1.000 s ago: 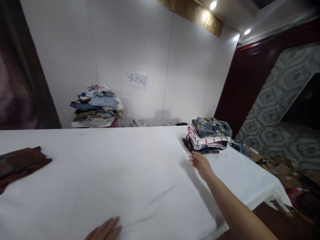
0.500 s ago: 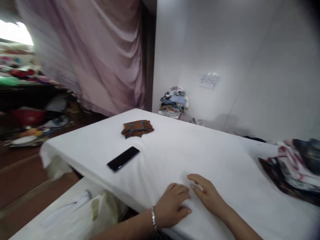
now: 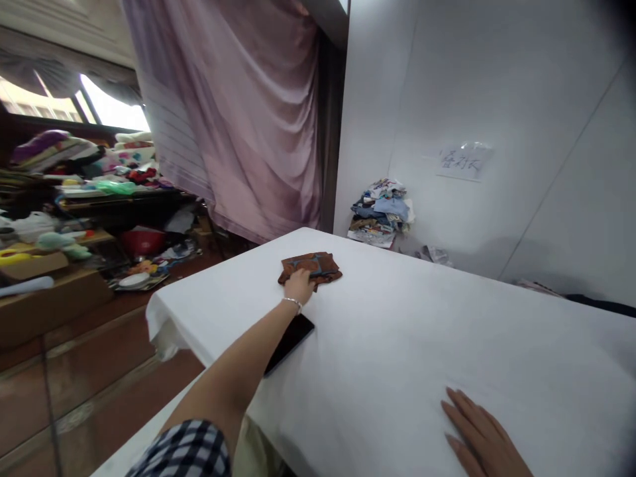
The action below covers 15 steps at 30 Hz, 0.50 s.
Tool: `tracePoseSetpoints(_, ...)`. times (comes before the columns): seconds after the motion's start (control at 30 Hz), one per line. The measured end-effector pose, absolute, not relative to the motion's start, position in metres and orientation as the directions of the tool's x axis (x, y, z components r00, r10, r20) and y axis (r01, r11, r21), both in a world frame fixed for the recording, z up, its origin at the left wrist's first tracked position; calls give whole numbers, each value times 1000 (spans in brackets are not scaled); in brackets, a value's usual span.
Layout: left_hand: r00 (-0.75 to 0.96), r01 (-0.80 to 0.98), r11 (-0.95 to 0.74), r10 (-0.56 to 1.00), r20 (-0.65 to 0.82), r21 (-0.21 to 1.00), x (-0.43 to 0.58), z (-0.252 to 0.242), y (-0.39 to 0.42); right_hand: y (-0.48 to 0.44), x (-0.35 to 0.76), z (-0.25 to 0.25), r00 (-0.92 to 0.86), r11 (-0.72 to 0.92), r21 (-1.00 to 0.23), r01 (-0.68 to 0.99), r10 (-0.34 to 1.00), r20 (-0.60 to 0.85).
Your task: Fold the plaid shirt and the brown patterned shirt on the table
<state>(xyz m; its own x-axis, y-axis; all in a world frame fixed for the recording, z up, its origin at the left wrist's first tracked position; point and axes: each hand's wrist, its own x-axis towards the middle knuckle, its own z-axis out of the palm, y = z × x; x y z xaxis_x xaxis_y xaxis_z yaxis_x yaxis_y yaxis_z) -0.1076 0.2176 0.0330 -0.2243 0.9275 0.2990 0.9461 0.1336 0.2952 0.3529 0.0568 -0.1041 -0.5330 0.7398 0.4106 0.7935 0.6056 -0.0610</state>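
Table: was covered in creased white fabric.
Red basin: contents could not be told.
Brown cloth: folded, blue-grey patterned, lay on the table.
Paper sign: handwritten, read "叠衬衣".
Left hand: fingers bent at the cloth's near edge; grip unclear.
Right hand: fingers outstretched, held nothing.

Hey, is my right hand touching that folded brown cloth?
Apart: the head view shows a broad stretch of white tablecloth between the right hand and the folded brown cloth.
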Motion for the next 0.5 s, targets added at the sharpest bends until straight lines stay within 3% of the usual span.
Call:
tracePoseSetpoints(0.1, -330, 931, 261, 900, 286, 254, -136, 26, 248, 56, 350, -99, -556, 621, 37, 783, 671, 490)
tracePoseSetpoints(0.23, -329, 938, 277, 903, 276, 210, -145, 12, 272, 57, 345, -88, -581, 633, 105, 767, 617, 530)
tracePoseSetpoints(0.37, -340, 932, 284, 900, 273, 224, -145, 11, 288, 56, 344, -84, -567, 628, 70, 775, 642, 516)
tracePoseSetpoints(0.5, -416, 887, 330, 875, 249, 324, -147, 41, 305, 51, 344, -85, -537, 610, 7, 793, 692, 482)
